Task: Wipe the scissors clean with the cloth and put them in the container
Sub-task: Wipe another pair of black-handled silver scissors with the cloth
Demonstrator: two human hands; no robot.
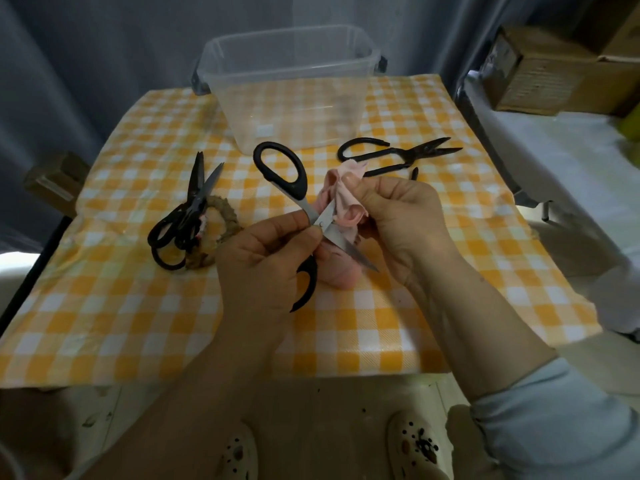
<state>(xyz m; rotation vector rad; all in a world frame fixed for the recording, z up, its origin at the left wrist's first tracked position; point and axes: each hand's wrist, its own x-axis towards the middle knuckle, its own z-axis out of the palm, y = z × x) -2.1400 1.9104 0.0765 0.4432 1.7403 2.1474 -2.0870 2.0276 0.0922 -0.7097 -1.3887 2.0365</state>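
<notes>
The left hand (266,251) pinches the scissors (322,223) at the middle screw, between thumb and fingers. The scissors are spread open. One black loop sticks up past the pinch, and the other hangs under the hand. Just right of the pinch, the right hand (405,220) holds the pink cloth (343,199) bunched around one blade. The clear container (298,109) stands farther away, behind both hands, on the checked tablecloth (138,306).
</notes>
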